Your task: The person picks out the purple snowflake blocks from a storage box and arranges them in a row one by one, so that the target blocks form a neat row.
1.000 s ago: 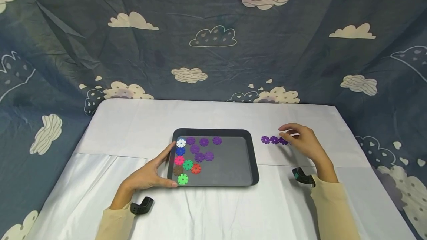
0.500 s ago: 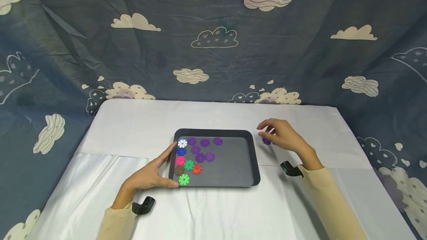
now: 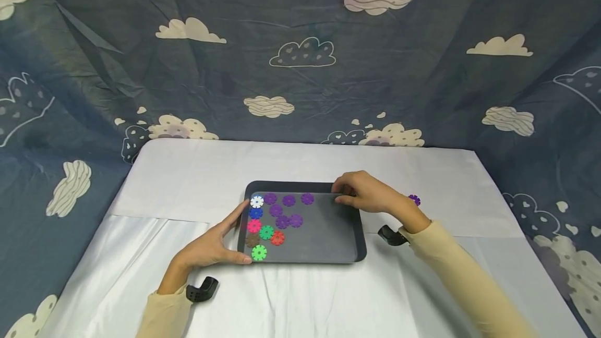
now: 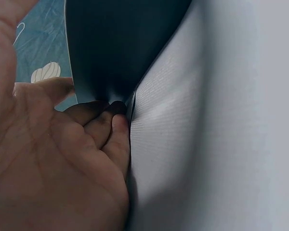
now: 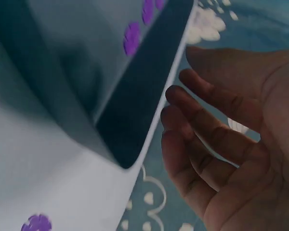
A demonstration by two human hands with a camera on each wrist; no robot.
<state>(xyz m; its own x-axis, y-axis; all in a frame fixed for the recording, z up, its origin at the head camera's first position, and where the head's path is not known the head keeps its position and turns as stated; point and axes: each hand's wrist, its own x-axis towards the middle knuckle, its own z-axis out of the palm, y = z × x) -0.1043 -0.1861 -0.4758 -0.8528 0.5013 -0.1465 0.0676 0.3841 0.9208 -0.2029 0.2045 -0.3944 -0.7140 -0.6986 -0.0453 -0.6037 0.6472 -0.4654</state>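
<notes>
A dark grey baking tray (image 3: 324, 241) stands on the white cloth in the head view. My left hand (image 3: 208, 246) holds its left side, thumb at the front corner; in the left wrist view its fingers (image 4: 118, 137) are bent against the tray's outer wall. Over the back right corner hovers my right hand (image 3: 366, 192), fingers loosely bent. The right wrist view shows nothing between thumb and fingers (image 5: 202, 120). Purple notched flower discs (image 3: 307, 198) lie toward the tray's back. White (image 3: 256, 201), blue (image 3: 255, 213), pink (image 3: 254, 226), green, brown and red discs (image 3: 277, 238) lie at its left.
One purple disc (image 3: 414, 200) shows on the cloth right of the tray; my right hand and wrist cover the rest of that row's place. A dark cloud-patterned curtain (image 3: 300, 87) hangs behind and beside the white-covered table (image 3: 211, 166).
My right hand has moved left from above the purple row to the tray's back right corner. The row's right-end disc has come into view. The left hand keeps its place.
</notes>
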